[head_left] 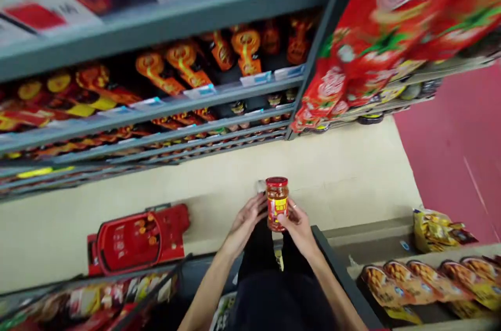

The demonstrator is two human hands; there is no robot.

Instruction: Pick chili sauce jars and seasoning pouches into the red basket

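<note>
A small glass jar with a red lid, a red and yellow label and reddish contents is held upright in front of me. My right hand grips its right side, fingers curled round it, a ring on one finger. My left hand touches the jar's left side with fingers bent against it. Both forearms reach up from the bottom of the view.
A red shopping basket sits on the beige floor at left. Grey shelves of bottles and packets rise ahead. Red packets hang at upper right. A low shelf of packets lies at lower right, beside pink flooring.
</note>
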